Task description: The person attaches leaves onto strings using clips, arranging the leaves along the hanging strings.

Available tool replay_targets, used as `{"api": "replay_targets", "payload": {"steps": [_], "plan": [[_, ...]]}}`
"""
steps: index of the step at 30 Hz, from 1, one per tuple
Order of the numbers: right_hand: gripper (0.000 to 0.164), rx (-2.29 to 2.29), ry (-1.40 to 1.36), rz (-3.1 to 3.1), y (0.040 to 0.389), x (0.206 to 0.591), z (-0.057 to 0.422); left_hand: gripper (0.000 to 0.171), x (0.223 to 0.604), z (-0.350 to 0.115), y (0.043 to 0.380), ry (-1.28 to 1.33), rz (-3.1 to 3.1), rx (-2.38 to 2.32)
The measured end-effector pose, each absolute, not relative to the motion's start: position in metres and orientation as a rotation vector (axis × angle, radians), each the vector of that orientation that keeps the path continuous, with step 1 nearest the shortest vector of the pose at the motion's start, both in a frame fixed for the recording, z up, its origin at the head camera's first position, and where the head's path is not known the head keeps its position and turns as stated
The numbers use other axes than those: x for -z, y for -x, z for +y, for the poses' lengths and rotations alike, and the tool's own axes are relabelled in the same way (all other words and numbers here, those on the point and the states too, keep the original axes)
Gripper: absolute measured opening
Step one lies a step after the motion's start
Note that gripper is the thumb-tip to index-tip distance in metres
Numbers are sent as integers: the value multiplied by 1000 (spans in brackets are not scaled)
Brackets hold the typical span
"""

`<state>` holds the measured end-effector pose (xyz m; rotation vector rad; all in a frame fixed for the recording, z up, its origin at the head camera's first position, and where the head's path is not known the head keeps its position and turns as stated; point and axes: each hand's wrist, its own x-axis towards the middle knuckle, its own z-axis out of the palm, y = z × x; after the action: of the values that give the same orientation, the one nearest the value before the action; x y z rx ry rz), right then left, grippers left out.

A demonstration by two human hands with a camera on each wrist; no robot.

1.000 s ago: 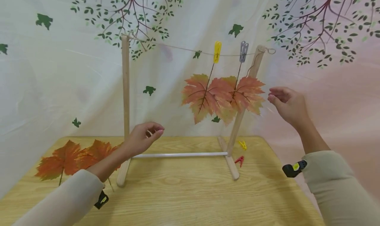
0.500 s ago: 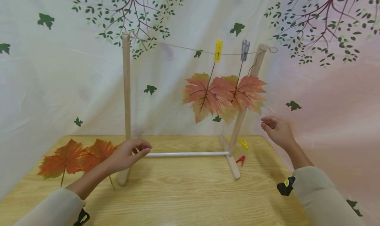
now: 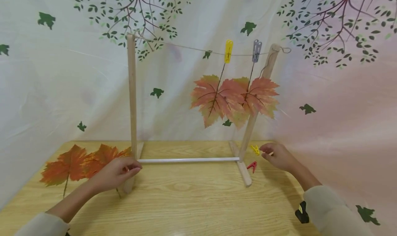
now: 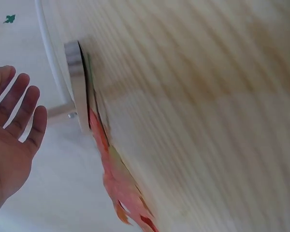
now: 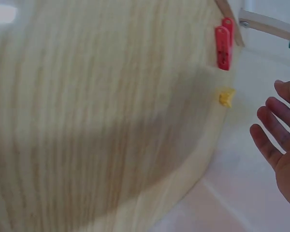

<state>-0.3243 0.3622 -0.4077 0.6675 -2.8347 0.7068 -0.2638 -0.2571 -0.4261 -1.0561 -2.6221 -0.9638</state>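
Observation:
My left hand [image 3: 113,174] hovers by the foot of the left post, in front of two orange artificial maple leaves [image 3: 66,165] lying on the table. Its fingers are relaxed and hold nothing; the left wrist view shows the palm and a leaf [image 4: 118,176] beyond it. Just right of a small yellow clothespin [image 3: 255,150] is my right hand [image 3: 277,156], its fingers loose around nothing. A red clothespin [image 3: 252,166] lies nearer to me. On the string, a yellow clothespin [image 3: 228,51] and a grey clothespin [image 3: 256,51] each hold a hanging leaf by its stem.
A wooden frame has a left post [image 3: 132,94], a right post [image 3: 246,134] and a white crossbar [image 3: 189,160] low between them. The string [image 3: 186,48] spans the post tops. Behind the wooden table [image 3: 192,201] hangs a leaf-printed cloth [image 3: 102,74].
My right hand has come down from beside the hanging leaves to the yellow clothespin on the table. My left hand has moved down and left, toward the leaves lying there.

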Motion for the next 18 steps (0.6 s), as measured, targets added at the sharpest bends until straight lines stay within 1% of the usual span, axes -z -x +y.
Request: {"api": "replay_targets", "payload": {"steps": [6, 13, 18], "plan": [[26, -585, -845, -2870, 316, 420, 361, 9, 429, -279, 259, 1078, -2677, 863], [33, -515, -1013, -2871, 309, 429, 361, 7, 428, -296, 261, 1078, -2717, 624], [35, -485, -1097, -2879, 307, 430, 355, 13, 432, -313, 259, 1106, -2644, 484]]}}
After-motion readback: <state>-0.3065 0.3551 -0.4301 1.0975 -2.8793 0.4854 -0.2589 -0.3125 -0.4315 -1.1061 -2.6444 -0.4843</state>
